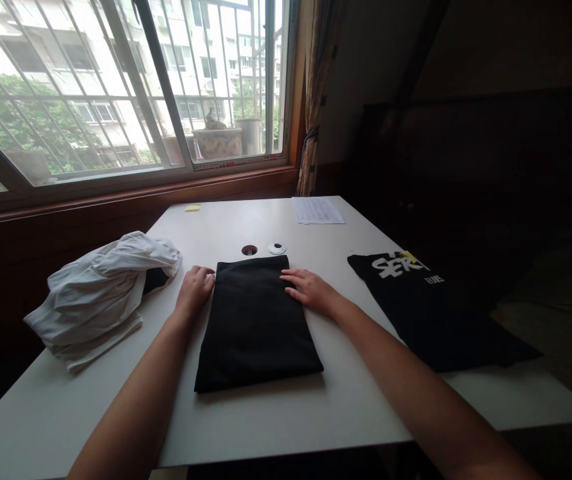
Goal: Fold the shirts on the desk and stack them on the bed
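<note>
Because room is apparently wanted mid-table, white cloth [101, 293] sits heaped far left. Left hand [196, 290]: fingers curled against or just beside the edge of folded black cloth [261, 327]; grip cannot be told. Said cloth: flat, centre of white table [246, 427]. Right hand [311, 291]: fingers loosely spread, tips on its right edge, presumably steadying. Printed black garment [436, 313]: far right, seemingly set aside.
</note>
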`<state>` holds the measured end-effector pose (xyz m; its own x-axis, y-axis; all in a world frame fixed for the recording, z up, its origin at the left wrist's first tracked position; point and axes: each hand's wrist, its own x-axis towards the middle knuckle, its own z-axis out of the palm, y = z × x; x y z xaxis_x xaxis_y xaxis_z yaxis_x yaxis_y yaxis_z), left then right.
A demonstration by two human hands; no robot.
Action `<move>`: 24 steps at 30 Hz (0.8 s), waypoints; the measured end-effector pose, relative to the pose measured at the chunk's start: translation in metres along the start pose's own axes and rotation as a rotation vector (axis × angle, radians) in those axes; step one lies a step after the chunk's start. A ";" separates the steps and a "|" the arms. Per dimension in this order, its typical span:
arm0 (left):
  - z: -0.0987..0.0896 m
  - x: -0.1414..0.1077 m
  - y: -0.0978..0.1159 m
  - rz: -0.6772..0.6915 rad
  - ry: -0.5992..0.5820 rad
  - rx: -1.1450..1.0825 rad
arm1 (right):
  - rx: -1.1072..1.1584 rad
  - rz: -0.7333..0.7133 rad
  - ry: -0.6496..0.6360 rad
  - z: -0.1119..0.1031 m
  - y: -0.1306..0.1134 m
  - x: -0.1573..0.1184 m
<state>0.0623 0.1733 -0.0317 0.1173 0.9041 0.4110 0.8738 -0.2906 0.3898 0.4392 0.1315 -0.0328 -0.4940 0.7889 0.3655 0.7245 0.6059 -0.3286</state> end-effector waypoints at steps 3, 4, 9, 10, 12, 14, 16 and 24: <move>0.000 0.000 0.000 -0.003 -0.006 -0.082 | -0.012 0.007 -0.004 -0.001 -0.001 0.000; 0.000 0.000 0.000 -0.006 -0.011 -0.107 | -0.019 0.014 -0.002 -0.001 -0.001 0.000; 0.000 0.000 0.003 -0.031 -0.022 -0.210 | -0.061 0.104 0.031 -0.001 -0.001 -0.001; 0.000 0.000 0.004 -0.038 -0.024 -0.227 | -0.071 0.125 0.034 -0.001 -0.001 -0.001; 0.001 0.000 0.004 -0.057 -0.026 -0.255 | -0.087 0.159 0.033 -0.001 -0.002 -0.001; 0.001 0.000 0.005 -0.080 -0.031 -0.279 | -0.093 0.174 0.024 0.000 -0.002 0.000; 0.000 0.000 0.006 -0.105 -0.035 -0.299 | -0.093 0.167 0.020 0.000 -0.001 0.000; -0.009 -0.002 0.013 -0.171 0.005 -0.365 | -0.102 0.118 0.033 0.001 0.002 0.001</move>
<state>0.0692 0.1646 -0.0201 -0.0181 0.9477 0.3186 0.6557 -0.2293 0.7194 0.4399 0.1336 -0.0339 -0.3878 0.8492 0.3584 0.8226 0.4943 -0.2812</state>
